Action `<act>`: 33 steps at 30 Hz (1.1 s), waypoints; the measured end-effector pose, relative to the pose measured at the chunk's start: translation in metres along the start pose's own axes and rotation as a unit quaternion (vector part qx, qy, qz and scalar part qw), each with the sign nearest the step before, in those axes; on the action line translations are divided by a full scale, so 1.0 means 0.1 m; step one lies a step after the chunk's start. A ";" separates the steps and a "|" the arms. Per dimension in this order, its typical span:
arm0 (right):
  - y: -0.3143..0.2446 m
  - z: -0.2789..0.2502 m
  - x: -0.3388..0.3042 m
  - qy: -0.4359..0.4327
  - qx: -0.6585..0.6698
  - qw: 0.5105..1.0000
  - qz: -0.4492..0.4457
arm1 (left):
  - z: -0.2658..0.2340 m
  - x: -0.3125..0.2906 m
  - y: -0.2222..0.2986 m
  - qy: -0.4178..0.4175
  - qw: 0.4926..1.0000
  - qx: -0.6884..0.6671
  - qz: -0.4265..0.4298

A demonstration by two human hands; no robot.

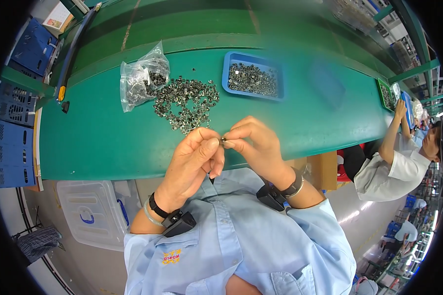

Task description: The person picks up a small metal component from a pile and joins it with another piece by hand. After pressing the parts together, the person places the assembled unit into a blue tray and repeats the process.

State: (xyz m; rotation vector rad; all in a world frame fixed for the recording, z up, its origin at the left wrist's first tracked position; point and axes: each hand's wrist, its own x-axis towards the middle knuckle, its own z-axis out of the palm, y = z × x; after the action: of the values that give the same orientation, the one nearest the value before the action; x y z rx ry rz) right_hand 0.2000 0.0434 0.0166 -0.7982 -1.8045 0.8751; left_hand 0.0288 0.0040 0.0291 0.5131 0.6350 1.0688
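Note:
My left hand (194, 155) and my right hand (256, 142) meet above the near edge of the green table (98, 140). Between their fingertips is a small dark, shiny metal part (223, 139), mostly covered by the fingers. Thumb and forefinger of each hand are pinched together at it. Just beyond my left hand lies a loose pile of small metal pieces (187, 101). A clear plastic bag (133, 88) with more of these pieces touches the pile's left side. Farther right, a blue tray (256, 96) contains many similar small parts.
A raised green ledge (206, 43) runs along the table's far side. Blue crates (12, 152) are stacked at the left, and a clear lidded box (91, 211) stands below the table. A cardboard box (322, 169) and a seated co-worker (391, 172) are at the right.

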 end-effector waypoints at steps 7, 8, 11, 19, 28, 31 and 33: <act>0.01 0.06 -0.04 0.012 0.045 0.999 0.023 | -0.07 0.04 -0.06 -0.014 0.999 0.032 0.017; 0.02 0.06 -0.04 0.013 0.040 0.999 0.022 | -0.07 0.04 -0.07 -0.016 0.999 0.035 0.018; 0.03 0.05 -0.06 0.013 0.030 0.999 0.020 | -0.07 0.07 -0.08 -0.015 0.999 0.040 0.019; 0.34 -0.37 0.38 0.076 -0.172 0.982 0.002 | -0.24 0.10 0.06 0.072 0.993 0.050 0.073; 0.68 -0.03 0.44 -0.023 -0.288 0.957 -0.007 | -0.89 -0.02 0.22 0.122 0.987 0.014 0.108; 0.63 0.25 0.31 -0.179 -0.229 0.957 -0.023 | -0.95 0.03 0.23 0.117 0.989 0.022 0.090; 0.61 0.37 0.28 -0.212 -0.241 0.946 -0.042 | -0.96 0.05 0.21 0.116 0.990 0.026 0.081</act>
State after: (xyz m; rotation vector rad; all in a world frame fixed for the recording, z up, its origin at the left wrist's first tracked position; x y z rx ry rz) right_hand 0.1646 0.0910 -0.0323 -0.8683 -2.4738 0.5782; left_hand -0.0495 0.0246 -0.0270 0.4957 0.8379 1.2790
